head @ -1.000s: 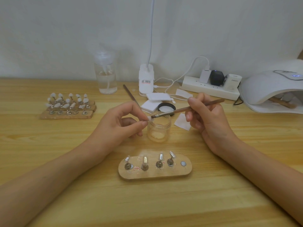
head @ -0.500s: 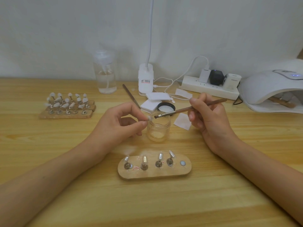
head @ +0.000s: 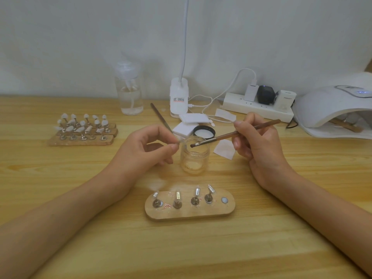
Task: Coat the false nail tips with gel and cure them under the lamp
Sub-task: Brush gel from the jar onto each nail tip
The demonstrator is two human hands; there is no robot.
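My left hand (head: 148,149) pinches a small metal stand with a nail tip (head: 179,142) just left of the open gel jar (head: 194,158). My right hand (head: 259,144) holds a brown brush (head: 235,133), whose bristle end sits over the jar's mouth. In front of the jar lies an oval wooden holder (head: 190,213) carrying several stands with clear tips and one bare magnet spot at its right end. The white curing lamp (head: 330,109) stands at the far right with a wooden holder inside it.
A wooden rack of several white nail tips (head: 82,128) sits at the left. Behind the jar are its black lid (head: 204,132), white pads (head: 184,128), a spare brush (head: 161,117), a liquid dispenser bottle (head: 129,93), a desk lamp base (head: 179,97) and a power strip (head: 257,105).
The brush tip has moved right from the nail tip held in my left hand to over the jar's mouth. My left hand has barely moved.
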